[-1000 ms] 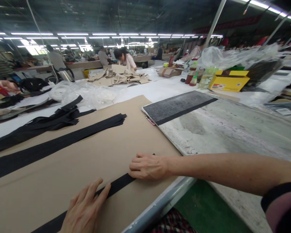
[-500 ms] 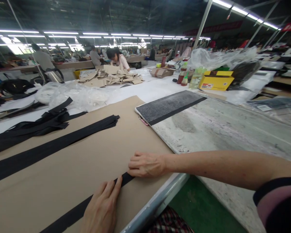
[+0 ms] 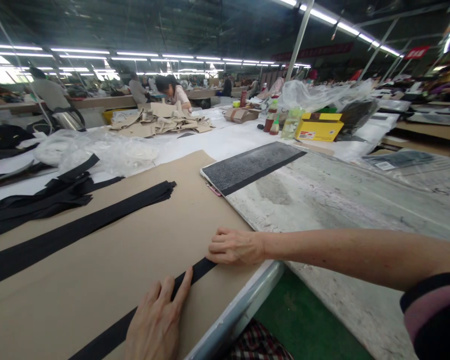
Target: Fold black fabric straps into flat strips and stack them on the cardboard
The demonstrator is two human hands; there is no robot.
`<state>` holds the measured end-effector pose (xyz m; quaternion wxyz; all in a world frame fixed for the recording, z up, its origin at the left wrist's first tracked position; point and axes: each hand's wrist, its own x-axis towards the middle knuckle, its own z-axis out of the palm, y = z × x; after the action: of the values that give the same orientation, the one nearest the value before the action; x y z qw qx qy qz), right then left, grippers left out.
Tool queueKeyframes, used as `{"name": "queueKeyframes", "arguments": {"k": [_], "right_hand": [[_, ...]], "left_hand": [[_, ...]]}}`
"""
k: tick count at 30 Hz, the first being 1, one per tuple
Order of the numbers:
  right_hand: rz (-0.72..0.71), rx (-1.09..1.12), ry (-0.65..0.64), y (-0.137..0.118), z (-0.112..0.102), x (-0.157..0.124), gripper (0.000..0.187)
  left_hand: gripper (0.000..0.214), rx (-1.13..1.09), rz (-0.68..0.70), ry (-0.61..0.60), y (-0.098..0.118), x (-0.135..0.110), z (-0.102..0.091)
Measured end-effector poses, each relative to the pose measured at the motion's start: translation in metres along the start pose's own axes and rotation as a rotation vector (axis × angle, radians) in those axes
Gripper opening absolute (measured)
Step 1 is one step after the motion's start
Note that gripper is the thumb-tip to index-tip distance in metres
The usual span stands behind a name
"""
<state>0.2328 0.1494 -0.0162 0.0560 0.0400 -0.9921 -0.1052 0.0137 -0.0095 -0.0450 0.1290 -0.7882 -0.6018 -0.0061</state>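
Note:
A narrow black fabric strip (image 3: 107, 336) lies slantwise across the tan board (image 3: 142, 260). My left hand (image 3: 155, 317) rests flat on it, fingers stretched out, the index finger lying along the strip. Beyond that, my right hand (image 3: 234, 246) has its fingers curled down over the strip's far end, so that end is hidden under them. A short stretch of strip shows between the two hands. Farther up the board lies a stack of black strips (image 3: 97, 217), and a loose heap of black strips (image 3: 56, 200) is behind it at the left.
At the right, a stained pale board (image 3: 307, 195) overlaps the tan board and carries a dark grey textured panel (image 3: 251, 165). Behind stand a yellow box (image 3: 318, 127), bottles (image 3: 271, 117), clear plastic (image 3: 112, 150) and piled tan pieces (image 3: 161, 120). Co-workers are in the background.
My right hand has shifted right along the strip, away from my left hand, baring more strip between them. My left hand stays on the strip. The view has turned slightly right.

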Motion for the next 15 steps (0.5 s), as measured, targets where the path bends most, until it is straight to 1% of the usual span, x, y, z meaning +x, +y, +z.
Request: {"name": "queueKeyframes", "arguments": {"k": [3, 9, 15], "right_hand": [[0.008, -0.015, -0.003, 0.001, 0.0, -0.006, 0.022], [0.041, -0.034, -0.033, 0.002, -0.002, -0.018, 0.024], [0.067, -0.006, -0.034, 0.001, -0.005, -0.023, 0.026]], "left_hand": [[0.07, 0.005, -0.022, -0.01, 0.003, 0.0, -0.002], [0.071, 0.011, -0.01, -0.006, 0.004, 0.0, -0.002], [0.071, 0.037, -0.004, 0.0, 0.005, 0.001, -0.002]]}}
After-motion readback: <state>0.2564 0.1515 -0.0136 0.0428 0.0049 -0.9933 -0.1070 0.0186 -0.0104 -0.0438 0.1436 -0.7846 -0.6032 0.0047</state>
